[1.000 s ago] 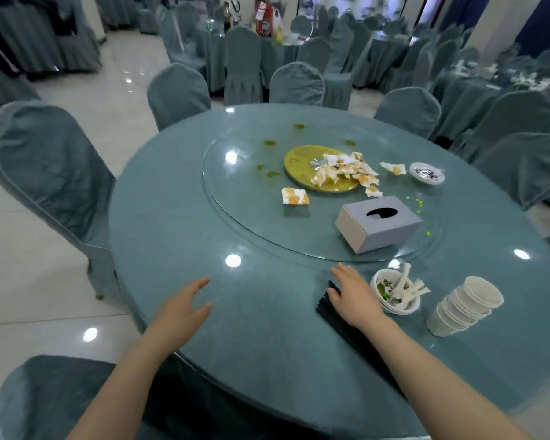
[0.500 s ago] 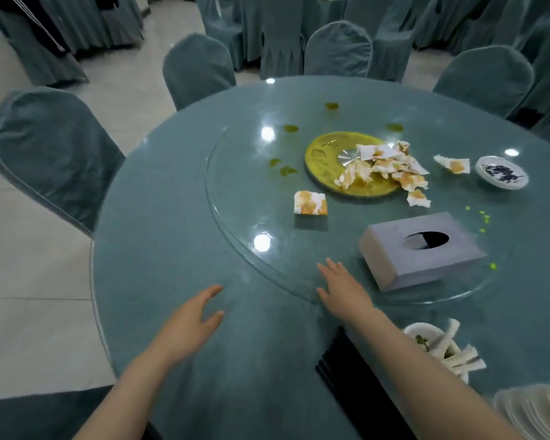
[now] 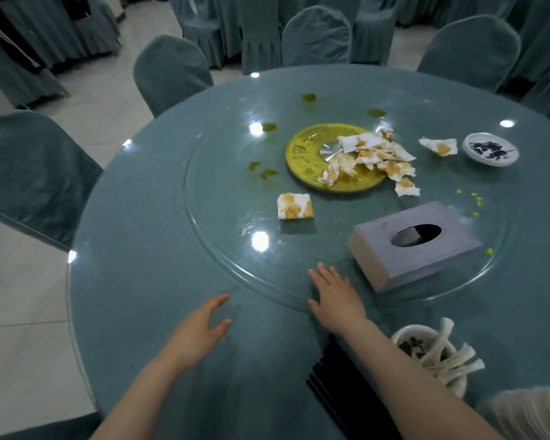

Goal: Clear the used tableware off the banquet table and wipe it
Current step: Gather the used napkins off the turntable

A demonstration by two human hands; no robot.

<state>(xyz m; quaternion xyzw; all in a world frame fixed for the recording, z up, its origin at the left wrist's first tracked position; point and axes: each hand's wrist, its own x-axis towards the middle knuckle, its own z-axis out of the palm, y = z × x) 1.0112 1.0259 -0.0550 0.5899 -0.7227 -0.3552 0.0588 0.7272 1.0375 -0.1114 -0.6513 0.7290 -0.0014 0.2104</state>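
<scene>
My right hand [image 3: 335,300] lies flat and empty on the near rim of the glass turntable [image 3: 204,217], just left of a grey tissue box [image 3: 416,246]. My left hand [image 3: 200,331] hovers open over the round teal table [image 3: 134,281], nothing in it. A yellow plate [image 3: 305,154] at the turntable's centre carries stained crumpled napkins [image 3: 372,160]. One soiled folded napkin [image 3: 294,206] lies alone nearer me. A small white dish [image 3: 491,149] with dark scraps sits far right. A white bowl [image 3: 410,335] holding spoons and a bundle of black chopsticks [image 3: 334,395] sit under my right forearm.
Yellow-green sauce spots [image 3: 267,173] dot the glass. Stacked white cups [image 3: 534,411] show at the bottom right corner. Teal-covered chairs [image 3: 169,74] ring the table, one close at my left [image 3: 29,173]. Tiled floor lies to the left.
My view has moved in closer over the table. My right hand slid forward from the chopsticks onto the turntable rim; the left hand moved forward slightly, still open.
</scene>
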